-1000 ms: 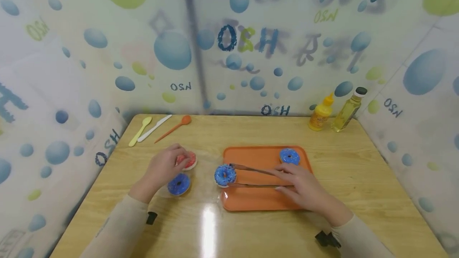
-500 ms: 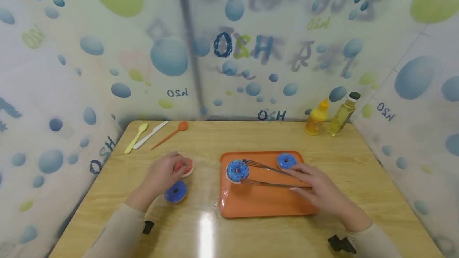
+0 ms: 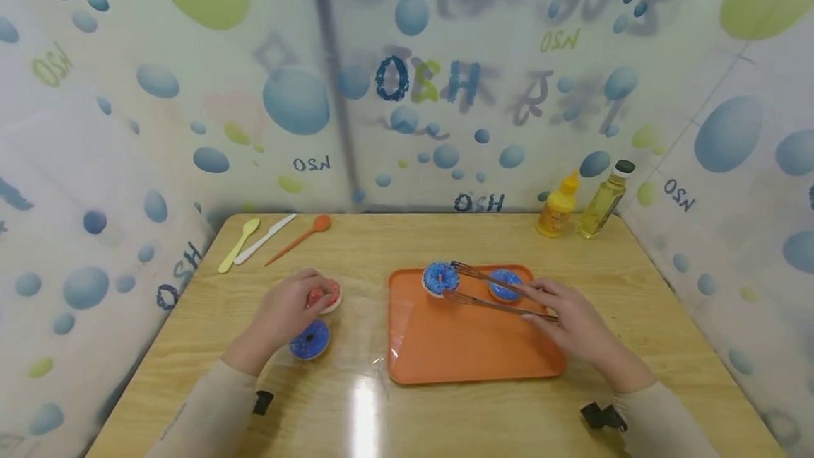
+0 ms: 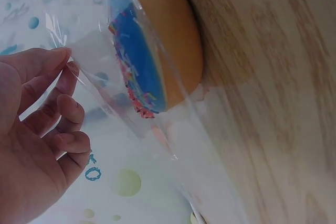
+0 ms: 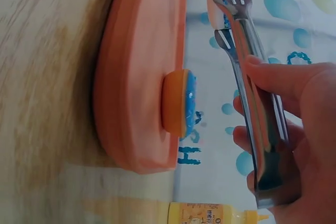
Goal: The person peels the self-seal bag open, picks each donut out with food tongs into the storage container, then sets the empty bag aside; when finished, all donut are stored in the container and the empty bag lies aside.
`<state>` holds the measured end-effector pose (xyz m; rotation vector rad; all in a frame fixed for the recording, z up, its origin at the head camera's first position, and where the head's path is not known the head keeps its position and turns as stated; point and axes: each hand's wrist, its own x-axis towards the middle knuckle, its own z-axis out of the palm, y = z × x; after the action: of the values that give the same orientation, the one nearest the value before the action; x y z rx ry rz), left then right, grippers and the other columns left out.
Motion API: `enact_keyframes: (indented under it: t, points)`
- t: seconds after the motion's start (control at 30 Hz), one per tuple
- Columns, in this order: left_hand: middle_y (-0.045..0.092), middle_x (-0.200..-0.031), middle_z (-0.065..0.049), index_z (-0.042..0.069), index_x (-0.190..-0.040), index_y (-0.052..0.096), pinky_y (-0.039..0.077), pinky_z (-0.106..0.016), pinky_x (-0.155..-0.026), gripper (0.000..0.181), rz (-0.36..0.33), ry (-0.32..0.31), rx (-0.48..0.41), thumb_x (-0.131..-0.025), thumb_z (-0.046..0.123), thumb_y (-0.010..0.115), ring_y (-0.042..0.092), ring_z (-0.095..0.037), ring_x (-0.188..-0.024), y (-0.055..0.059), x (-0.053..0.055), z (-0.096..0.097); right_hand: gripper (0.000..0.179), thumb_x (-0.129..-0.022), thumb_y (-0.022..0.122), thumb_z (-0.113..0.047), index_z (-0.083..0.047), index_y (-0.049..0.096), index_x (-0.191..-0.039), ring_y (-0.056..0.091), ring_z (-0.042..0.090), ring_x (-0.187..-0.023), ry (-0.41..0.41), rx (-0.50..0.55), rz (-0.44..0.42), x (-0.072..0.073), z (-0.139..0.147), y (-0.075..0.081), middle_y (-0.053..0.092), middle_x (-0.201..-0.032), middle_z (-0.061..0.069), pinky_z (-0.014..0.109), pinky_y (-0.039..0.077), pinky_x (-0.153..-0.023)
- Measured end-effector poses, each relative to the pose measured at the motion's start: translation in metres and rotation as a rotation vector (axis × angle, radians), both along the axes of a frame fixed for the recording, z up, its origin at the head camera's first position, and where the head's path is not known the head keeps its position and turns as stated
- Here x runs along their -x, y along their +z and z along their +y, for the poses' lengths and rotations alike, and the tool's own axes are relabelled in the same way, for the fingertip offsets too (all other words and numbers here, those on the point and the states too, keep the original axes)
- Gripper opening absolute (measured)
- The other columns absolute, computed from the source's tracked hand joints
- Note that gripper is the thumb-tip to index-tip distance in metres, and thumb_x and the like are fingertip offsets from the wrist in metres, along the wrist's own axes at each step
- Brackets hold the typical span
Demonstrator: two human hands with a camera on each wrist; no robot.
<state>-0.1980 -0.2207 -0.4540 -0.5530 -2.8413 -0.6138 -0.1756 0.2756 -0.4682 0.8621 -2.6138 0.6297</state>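
My left hand (image 3: 282, 313) pinches the edge of a clear plastic bag (image 4: 176, 142) between thumb and index finger. Through the film show a blue-iced toy donut (image 3: 299, 345) and, partly hidden behind the fingers, a red one (image 3: 333, 297). In my right hand (image 3: 569, 320) is a pair of metal tongs (image 5: 262, 108), whose tips grip a donut with blue sprinkles (image 3: 430, 278). That donut hangs above the far part of the orange tray (image 3: 470, 352). Another blue donut (image 5: 173, 103) lies on the tray, partly behind the tongs in the head view.
A yellow spoon (image 3: 240, 244), a white knife (image 3: 263, 239) and an orange spoon (image 3: 299, 239) lie at the table's far left. Standing at the far right are a yellow squeeze bottle (image 3: 556, 210) and a clear bottle of yellowish liquid (image 3: 598, 210). Patterned walls enclose the table.
The tongs have carried the sprinkled donut from the tray's left edge rightward and farther back, close to the donut on the tray. My left hand keeps its hold at the bag.
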Motion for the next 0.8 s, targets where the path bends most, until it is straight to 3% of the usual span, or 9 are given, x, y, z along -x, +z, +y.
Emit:
enact_keyframes:
  t: [0.17, 0.47, 0.8]
  points:
    - [0.068, -0.099, 0.004, 0.018, -0.098, 0.078, 0.049, -0.032, -0.065, 0.008, 0.005, -0.001, -0.005, -0.094, 0.025, 0.077, 0.060, -0.013, -0.075, 0.001, -0.001, -0.001, 0.054, -0.085, 0.085, -0.015, -0.013, 0.068, -0.137, 0.064, 0.015, -0.083, -0.004, -0.009, -0.008, 0.008, -0.004, -0.007, 0.068, -0.117, 0.002, 0.032, 0.052, -0.069]
    - [0.067, -0.099, 0.004, 0.018, -0.099, 0.078, 0.049, -0.033, -0.066, 0.007, -0.019, 0.000, -0.022, -0.095, 0.024, 0.076, 0.061, -0.018, -0.076, 0.004, -0.002, 0.001, 0.050, -0.088, 0.083, -0.018, -0.016, 0.069, -0.137, 0.066, 0.021, -0.097, -0.058, -0.054, -0.102, 0.010, -0.013, -0.008, 0.067, -0.118, 0.003, 0.045, 0.055, -0.081]
    - [0.068, -0.097, 0.004, 0.018, -0.099, 0.078, 0.048, -0.032, -0.065, 0.007, -0.012, 0.004, -0.027, -0.095, 0.023, 0.076, 0.057, -0.013, -0.073, 0.005, -0.003, -0.002, 0.048, -0.089, 0.082, -0.019, -0.014, 0.069, -0.135, 0.066, 0.021, -0.096, -0.059, -0.074, -0.132, 0.012, -0.017, -0.010, 0.067, -0.115, 0.002, 0.044, 0.055, -0.080]
